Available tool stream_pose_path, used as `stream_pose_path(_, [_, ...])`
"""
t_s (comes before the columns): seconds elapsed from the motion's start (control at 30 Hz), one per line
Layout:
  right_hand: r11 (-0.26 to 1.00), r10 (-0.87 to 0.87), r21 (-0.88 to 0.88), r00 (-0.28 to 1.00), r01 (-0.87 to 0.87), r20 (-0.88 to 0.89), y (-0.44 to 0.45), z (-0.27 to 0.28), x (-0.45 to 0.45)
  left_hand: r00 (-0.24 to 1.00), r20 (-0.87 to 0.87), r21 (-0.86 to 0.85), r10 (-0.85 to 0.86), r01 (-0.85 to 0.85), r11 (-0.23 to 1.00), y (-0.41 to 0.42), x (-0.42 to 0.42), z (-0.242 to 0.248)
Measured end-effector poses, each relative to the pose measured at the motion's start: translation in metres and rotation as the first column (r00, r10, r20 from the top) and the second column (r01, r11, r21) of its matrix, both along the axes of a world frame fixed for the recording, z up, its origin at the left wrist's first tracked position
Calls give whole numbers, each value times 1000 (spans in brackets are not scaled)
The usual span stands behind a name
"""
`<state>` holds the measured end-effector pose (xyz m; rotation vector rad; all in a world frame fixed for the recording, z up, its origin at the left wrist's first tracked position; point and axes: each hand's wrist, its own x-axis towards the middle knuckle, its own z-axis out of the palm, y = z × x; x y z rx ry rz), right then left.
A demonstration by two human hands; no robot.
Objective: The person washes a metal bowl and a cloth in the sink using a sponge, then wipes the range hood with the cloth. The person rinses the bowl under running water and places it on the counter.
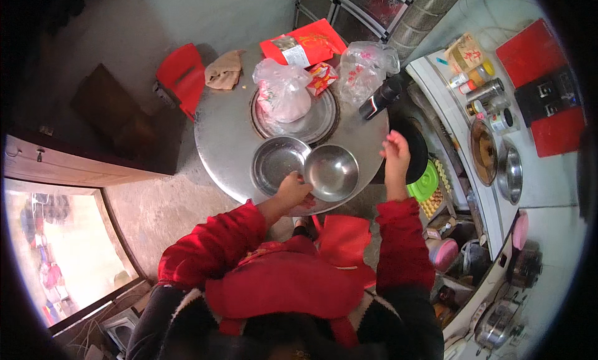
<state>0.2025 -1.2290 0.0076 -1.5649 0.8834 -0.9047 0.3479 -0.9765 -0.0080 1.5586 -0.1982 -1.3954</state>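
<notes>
Two stainless steel bowls stand side by side at the near edge of a round metal table [219,140]. My left hand [295,190] is at the near rim of the left bowl [278,161], close to where it meets the right bowl [332,171]; whether the fingers grip a rim cannot be told. My right hand [396,147] is raised off the table's right edge, fingers loosely curled, with nothing seen in it. Behind the bowls, a tied plastic bag with pale contents [285,96] rests on a round metal tray [324,121].
Toward the back lie a red packet [322,40], clear plastic bags [364,70], a black bottle [380,98] and a tan cloth [225,70]. Red chairs [180,75] stand left and near. At right, a white counter [430,75] holds jars and bowls, with a green lid [425,182] below.
</notes>
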Motion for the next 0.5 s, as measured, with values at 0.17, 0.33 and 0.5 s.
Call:
stream_pose_path(0.17, [853,59,-440,890,-280,-451,-120,32,38,998,62,111,9,-16,994,-110,-17,-46])
stream_pose_path(0.33, [462,56,-566,660,-682,-749,-166,56,65,988,155,166,-11,-15,986,-169,-20,-102])
stream_pose_path(0.5, [322,93,-419,469,-849,-878,-201,44,85,998,56,178,-36,26,984,-196,-11,-102])
